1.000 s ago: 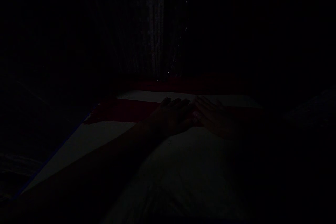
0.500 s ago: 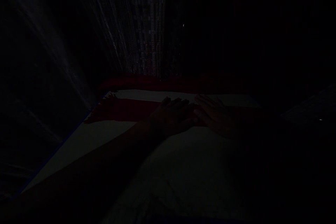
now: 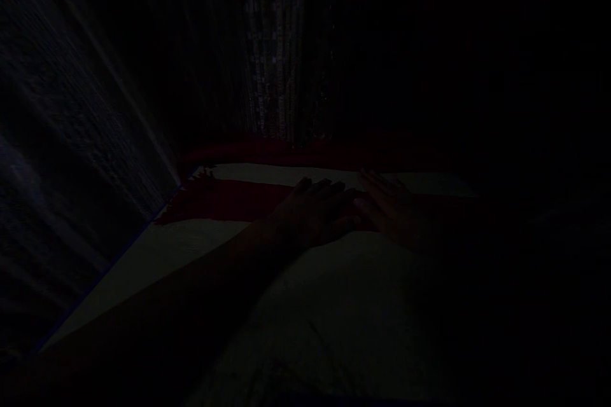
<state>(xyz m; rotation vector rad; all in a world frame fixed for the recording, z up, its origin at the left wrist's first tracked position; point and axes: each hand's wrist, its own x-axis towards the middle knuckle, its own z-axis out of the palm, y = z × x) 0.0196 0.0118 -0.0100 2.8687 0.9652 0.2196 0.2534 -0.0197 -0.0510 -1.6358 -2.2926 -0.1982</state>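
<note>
The scene is very dark. My left hand (image 3: 315, 213) lies flat with fingers stretched out on a red cloth strip (image 3: 224, 200) that runs across a pale surface (image 3: 157, 254). My right hand (image 3: 389, 206) rests beside it, fingers also extended and flat on the same red cloth, its fingertips close to my left hand's. Neither hand holds anything. My right forearm is lost in the dark.
A second red band (image 3: 305, 152) lies along the far edge of the pale surface. A blue edge (image 3: 102, 276) borders the surface on the left. A beaded or striped curtain (image 3: 272, 63) hangs behind. The right side is black.
Both hands stay almost still on the red cloth. The view has shifted slightly, showing more of the dim textured area on the left.
</note>
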